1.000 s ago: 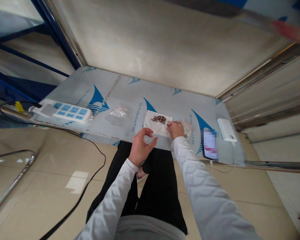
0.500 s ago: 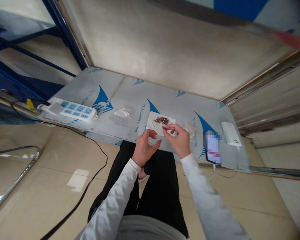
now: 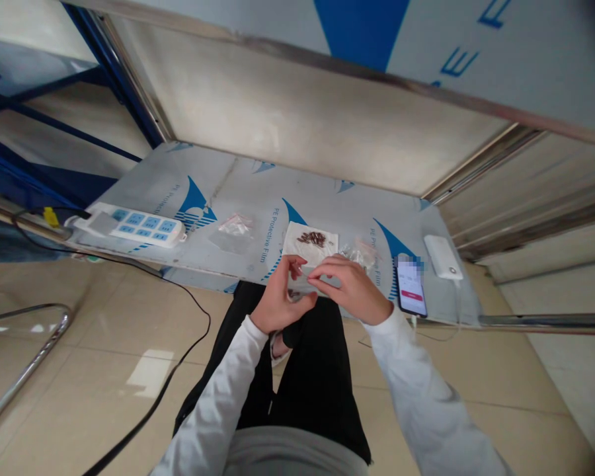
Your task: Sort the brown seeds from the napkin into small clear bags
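My left hand (image 3: 276, 299) is curled round a small clear plastic bag (image 3: 301, 285) at the front edge of the shelf. My right hand (image 3: 351, 288) has its thumb and forefinger pinched together at the bag's mouth; whatever is between them is too small to make out. Just beyond my hands lies a white paper sheet (image 3: 293, 250) with a heap of small shiny brown pieces (image 3: 311, 238) on it. More clear bags (image 3: 361, 252) lie beside it, partly behind my right hand. Another flat pile of clear bags (image 3: 236, 225) rests to the left.
A white power strip (image 3: 143, 228) lies at the shelf's left end. On the right are a phone (image 3: 410, 287) and a white power bank (image 3: 443, 256), both with cables. An upper shelf (image 3: 441, 53) overhangs the work surface (image 3: 218, 168). A black cable (image 3: 178, 357) trails to the floor.
My right hand has moved from the edge of the brown heap to the bag's mouth at my left hand. The camera view has shifted slightly.
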Demonstrator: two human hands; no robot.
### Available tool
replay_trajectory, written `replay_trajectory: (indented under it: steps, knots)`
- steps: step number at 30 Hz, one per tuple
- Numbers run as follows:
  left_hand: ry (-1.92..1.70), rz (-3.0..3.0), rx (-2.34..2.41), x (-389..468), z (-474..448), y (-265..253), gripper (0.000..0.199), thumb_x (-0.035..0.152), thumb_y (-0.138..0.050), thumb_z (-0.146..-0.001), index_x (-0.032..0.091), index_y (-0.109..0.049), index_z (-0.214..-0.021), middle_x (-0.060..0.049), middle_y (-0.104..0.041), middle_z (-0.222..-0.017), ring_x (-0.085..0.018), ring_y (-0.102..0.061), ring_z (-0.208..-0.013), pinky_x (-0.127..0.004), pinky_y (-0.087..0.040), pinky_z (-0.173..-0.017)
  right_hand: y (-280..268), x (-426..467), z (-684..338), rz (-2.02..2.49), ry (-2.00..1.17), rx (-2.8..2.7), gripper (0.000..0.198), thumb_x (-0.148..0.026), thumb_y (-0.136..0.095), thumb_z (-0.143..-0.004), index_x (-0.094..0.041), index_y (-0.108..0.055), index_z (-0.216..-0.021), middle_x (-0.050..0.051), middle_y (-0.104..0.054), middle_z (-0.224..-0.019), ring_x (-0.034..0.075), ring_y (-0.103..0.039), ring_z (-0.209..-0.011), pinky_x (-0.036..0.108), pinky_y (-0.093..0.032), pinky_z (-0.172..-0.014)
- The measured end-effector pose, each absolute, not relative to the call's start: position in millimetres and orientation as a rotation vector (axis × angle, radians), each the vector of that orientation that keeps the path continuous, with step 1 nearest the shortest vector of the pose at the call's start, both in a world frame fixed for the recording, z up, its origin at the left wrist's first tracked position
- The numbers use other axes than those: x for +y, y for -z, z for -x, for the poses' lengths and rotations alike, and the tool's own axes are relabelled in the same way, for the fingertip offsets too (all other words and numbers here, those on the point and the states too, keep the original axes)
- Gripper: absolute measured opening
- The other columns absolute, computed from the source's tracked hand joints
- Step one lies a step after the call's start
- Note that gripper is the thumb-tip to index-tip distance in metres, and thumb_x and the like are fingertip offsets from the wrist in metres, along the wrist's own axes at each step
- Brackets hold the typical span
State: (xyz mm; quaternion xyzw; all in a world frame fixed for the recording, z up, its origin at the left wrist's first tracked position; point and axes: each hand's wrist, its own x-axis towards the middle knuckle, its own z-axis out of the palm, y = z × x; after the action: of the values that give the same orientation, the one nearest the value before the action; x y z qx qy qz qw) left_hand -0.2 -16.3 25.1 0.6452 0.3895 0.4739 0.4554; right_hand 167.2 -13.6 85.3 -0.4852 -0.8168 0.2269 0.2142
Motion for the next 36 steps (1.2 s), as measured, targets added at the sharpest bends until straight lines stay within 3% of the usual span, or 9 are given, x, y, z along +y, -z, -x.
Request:
replay_trajectory:
  steps: [4,6,10,15,31,36]
  knots:
    - [-1.187,-1.306,0.926,-12,5,-26,0.017,0.031,-0.058,-0.083,0.018,-0.057,-0.094,-0.004,-0.059,-0.089,-0.014,-0.054,-0.082,-0.027,-0.043,-0.078,-87,-15,-172,1.316,-0.643,-2.110,0.006,-0.022,-0.061,-0.083,-0.019,-0.066,-0.081,0.008,-0.063,-0.105,0.019,-0.060,-0.098,0.032,-0.045,-0.087]
    - [-1.229,-1.214,0.951,-10,3,-25,0.018,0.034,-0.060,-0.083,0.016,-0.061,-0.086,-0.003,-0.062,-0.083,-0.014,-0.057,-0.080,-0.027,-0.044,-0.078,-81,-17,-169,1.327,-0.756,-1.945,0.007,-0.025,-0.062,-0.082,-0.020,-0.065,-0.086,0.006,-0.067,-0.102,0.018,-0.062,-0.095,0.032,-0.046,-0.084]
    - [-1.322,-1.082,1.009,-11,-2,-21,0.020,0.035,-0.069,-0.076,0.015,-0.066,-0.079,-0.004,-0.068,-0.078,-0.015,-0.062,-0.077,-0.028,-0.048,-0.077,-61,-20,-160,1.370,-1.046,-1.517,0.035,-0.036,-0.070,-0.075,-0.020,-0.062,-0.105,0.004,-0.072,-0.086,0.017,-0.067,-0.081,0.031,-0.050,-0.076]
    - [-1.298,-1.075,0.997,-13,-1,-18,0.023,0.036,-0.069,-0.075,0.014,-0.067,-0.082,-0.005,-0.070,-0.080,-0.015,-0.064,-0.076,-0.028,-0.051,-0.076,-45,-22,-153,1.350,-1.153,-1.334,0.026,-0.043,-0.070,-0.074,-0.017,-0.069,-0.077,0.005,-0.072,-0.080,0.018,-0.066,-0.074,0.031,-0.052,-0.073]
    - [-1.170,-1.217,0.928,-13,4,-24,0.022,0.035,-0.068,-0.077,0.014,-0.067,-0.083,-0.006,-0.069,-0.082,-0.015,-0.063,-0.077,-0.028,-0.051,-0.075,-41,-32,-160,1.377,-1.132,-1.297,0.025,-0.041,-0.071,-0.074,-0.018,-0.070,-0.081,0.005,-0.072,-0.082,0.018,-0.066,-0.077,0.030,-0.052,-0.074]
    - [-1.201,-1.224,1.029,-12,6,-19,0.023,0.037,-0.068,-0.076,0.014,-0.068,-0.078,-0.005,-0.069,-0.074,-0.015,-0.062,-0.069,-0.028,-0.052,-0.071,-39,-35,-158,1.363,-1.228,-1.193,0.030,-0.044,-0.075,-0.069,-0.019,-0.069,-0.085,0.005,-0.073,-0.085,0.019,-0.067,-0.077,0.031,-0.054,-0.073]
